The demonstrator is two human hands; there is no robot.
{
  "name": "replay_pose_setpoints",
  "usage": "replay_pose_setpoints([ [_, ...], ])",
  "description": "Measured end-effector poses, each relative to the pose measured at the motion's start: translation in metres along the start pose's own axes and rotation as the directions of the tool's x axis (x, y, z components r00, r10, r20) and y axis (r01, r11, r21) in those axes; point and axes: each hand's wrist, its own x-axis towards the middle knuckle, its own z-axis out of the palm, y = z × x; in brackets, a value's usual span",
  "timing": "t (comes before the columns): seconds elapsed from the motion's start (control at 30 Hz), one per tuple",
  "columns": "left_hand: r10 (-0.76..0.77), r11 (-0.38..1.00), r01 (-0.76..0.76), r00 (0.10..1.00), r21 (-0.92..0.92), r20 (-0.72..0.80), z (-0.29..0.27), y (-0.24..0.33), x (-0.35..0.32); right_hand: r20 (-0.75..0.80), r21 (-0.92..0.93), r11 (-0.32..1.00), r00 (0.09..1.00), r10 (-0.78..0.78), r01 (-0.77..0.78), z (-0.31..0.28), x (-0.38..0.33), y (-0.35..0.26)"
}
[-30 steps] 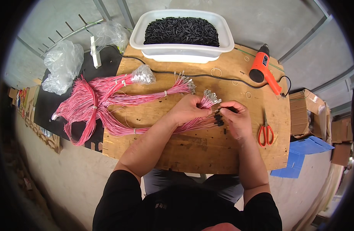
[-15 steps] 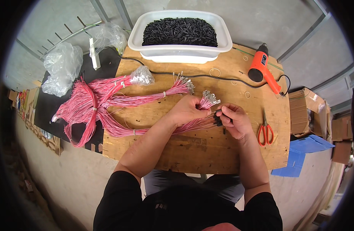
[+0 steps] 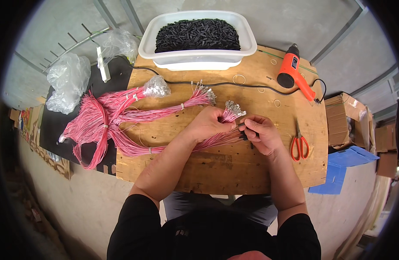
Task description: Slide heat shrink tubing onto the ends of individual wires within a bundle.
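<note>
My left hand [image 3: 210,122] grips a bundle of pink wires [image 3: 227,113] whose metal-tipped ends fan out above my fingers. My right hand [image 3: 262,132] pinches a small black tube [image 3: 242,126] at one wire's end, beside several more black tubes on the bundle. More bundles of pink wires [image 3: 117,117] spread left across the wooden table [image 3: 234,164] and over its edge. One bundle's ends sit in a clear plastic bag [image 3: 156,86].
A white tub [image 3: 199,56] full of small black tubes stands at the table's back. An orange heat gun [image 3: 291,71] with a black cord lies at the back right. Red-handled scissors [image 3: 299,143] lie right of my hand. Clear plastic bags [image 3: 69,80] and cardboard boxes [image 3: 344,117] flank the table.
My right hand's fingers have shifted slightly at the wire end; my left hand keeps its hold on the bundle. Little else has moved.
</note>
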Motion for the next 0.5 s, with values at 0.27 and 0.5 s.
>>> replay_pose_setpoints([
  [0.27, -0.011, 1.000, 0.011, 1.000, -0.018, -0.012, 0.004, 0.004, -0.001, 0.002, 0.018, 1.000, 1.000, 0.024, -0.024, 0.002, -0.004, -0.006],
  [0.5, -0.011, 0.998, 0.011, 1.000, 0.063, 0.007, 0.006, 0.003, 0.001, -0.082, 0.002, 0.995, 0.992, -0.098, 0.099, -0.017, -0.011, -0.020],
])
